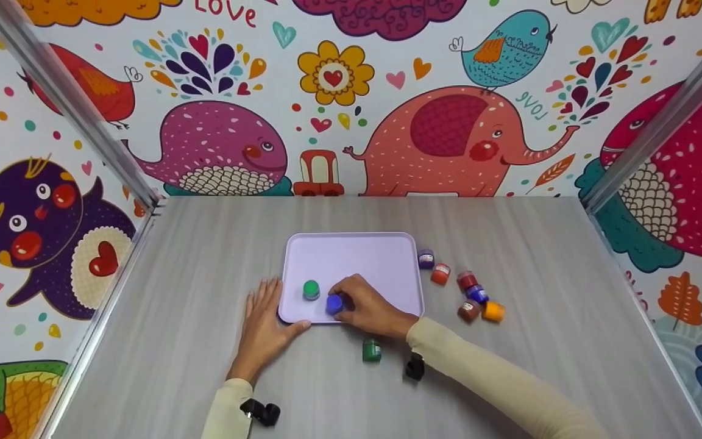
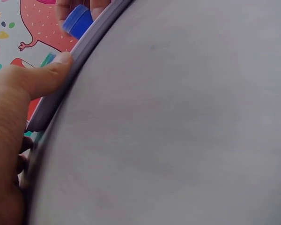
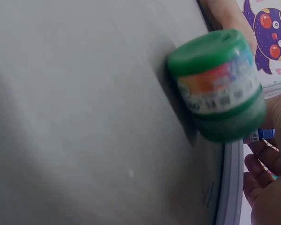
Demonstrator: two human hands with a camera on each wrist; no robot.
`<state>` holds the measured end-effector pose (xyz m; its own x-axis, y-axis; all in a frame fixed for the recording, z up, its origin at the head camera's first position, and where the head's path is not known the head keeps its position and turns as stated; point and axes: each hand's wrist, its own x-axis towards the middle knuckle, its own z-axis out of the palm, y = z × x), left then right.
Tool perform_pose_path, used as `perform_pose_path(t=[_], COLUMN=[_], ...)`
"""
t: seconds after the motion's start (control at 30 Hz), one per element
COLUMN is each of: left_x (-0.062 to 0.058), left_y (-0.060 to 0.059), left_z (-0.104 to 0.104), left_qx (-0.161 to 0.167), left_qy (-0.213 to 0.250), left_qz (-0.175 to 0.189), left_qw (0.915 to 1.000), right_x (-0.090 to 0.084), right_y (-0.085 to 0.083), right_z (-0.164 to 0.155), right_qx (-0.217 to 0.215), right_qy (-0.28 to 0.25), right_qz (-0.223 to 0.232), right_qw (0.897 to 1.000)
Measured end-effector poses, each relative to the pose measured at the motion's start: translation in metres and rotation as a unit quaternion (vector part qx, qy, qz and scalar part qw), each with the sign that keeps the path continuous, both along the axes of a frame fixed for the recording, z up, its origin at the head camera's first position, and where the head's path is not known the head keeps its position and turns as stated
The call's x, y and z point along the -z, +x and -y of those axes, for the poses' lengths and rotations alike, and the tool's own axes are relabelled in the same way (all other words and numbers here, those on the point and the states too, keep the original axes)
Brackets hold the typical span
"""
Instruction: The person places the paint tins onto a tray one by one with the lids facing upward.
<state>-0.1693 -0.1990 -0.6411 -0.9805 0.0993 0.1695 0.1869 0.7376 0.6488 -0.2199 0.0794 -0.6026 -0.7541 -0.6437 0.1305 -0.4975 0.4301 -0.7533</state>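
My right hand (image 1: pixel 370 305) pinches a small blue-lidded paint jar (image 1: pixel 334 304) between fingers and thumb, low over the front of the lilac tray (image 1: pixel 381 253). Left of that jar, a green-lidded jar (image 1: pixel 311 289) stands upright on the tray. At the tray's front left corner my left hand (image 1: pixel 267 326) lies with its fingers straight along the left side and its thumb at the front rim. The left wrist view shows the thumb (image 2: pixel 56 72) on the rim and the blue lid (image 2: pixel 78 21) beyond it. A dark green paint jar (image 1: pixel 372 351) lies on the table near my right wrist.
To the tray's right are several more paint jars: a purple one (image 1: pixel 426 259), a red-orange one (image 1: pixel 440 274), and a cluster with a dark red (image 1: pixel 467 280), a blue (image 1: pixel 477 294), a brown (image 1: pixel 468 311) and an orange jar (image 1: pixel 493 311). Printed panels wall the grey table (image 1: pixel 205 256).
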Motion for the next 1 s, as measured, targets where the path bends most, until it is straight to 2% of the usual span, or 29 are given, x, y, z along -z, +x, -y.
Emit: perform_pose_path(t=[0.3, 0.4, 0.53, 0.63, 0.8, 1.0], left_x=[-0.001, 0.000, 0.000, -0.001, -0.001, -0.001], left_y=[0.002, 0.001, 0.001, 0.001, 0.001, 0.001], left_z=[0.001, 0.001, 0.001, 0.000, 0.001, 0.001], left_qx=[0.000, 0.003, 0.005, 0.004, 0.002, 0.002], left_qy=[0.002, -0.001, -0.003, -0.005, -0.007, -0.007], left_qz=[-0.001, -0.015, -0.026, -0.021, -0.015, -0.014], left_qw=[1.0000, 0.9999, 0.9996, 0.9998, 0.9999, 0.9999], right_x=[0.000, 0.005, 0.023, 0.022, 0.004, -0.001], right_y=[0.002, 0.000, -0.008, -0.009, -0.002, -0.001], right_z=[0.005, 0.006, 0.007, 0.008, 0.008, 0.000], right_qx=[0.007, 0.004, 0.005, 0.007, 0.011, 0.005], right_qy=[0.005, -0.011, -0.042, -0.041, -0.006, -0.001], right_qz=[0.010, -0.021, -0.061, -0.058, -0.028, 0.000], right_qw=[1.000, 1.000, 0.997, 0.997, 1.000, 1.000])
